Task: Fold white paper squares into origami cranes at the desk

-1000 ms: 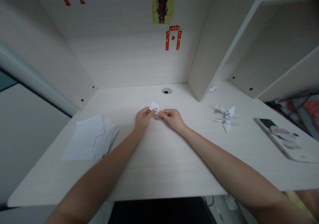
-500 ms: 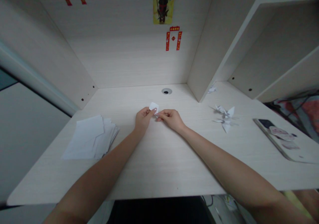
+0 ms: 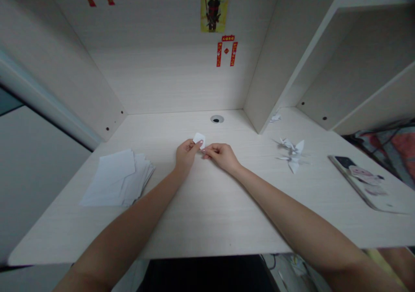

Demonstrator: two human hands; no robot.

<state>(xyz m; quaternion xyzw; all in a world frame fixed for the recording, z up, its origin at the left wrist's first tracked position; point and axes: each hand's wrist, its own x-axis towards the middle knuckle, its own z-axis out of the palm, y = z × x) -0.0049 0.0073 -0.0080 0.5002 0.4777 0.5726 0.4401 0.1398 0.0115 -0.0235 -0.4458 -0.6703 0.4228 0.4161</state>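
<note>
A small folded piece of white paper (image 3: 199, 138) is held just above the pale wooden desk (image 3: 207, 214), near its middle. My left hand (image 3: 185, 155) pinches the paper's lower left edge with thumb and fingers closed. My right hand (image 3: 221, 154) meets it from the right, fingers curled and pinched on the paper's lower corner. Most of the paper below the flap is hidden by my fingertips.
A loose stack of white paper sheets (image 3: 118, 180) lies at the left. Folded white paper cranes (image 3: 292, 152) sit at the right, a smaller one (image 3: 275, 118) by the shelf divider. A phone (image 3: 366, 180) rests at the far right. A cable hole (image 3: 217, 119) is at the back.
Both hands keep their pinch on the small paper; the paper and hands have barely shifted. The view has drifted slightly.
</note>
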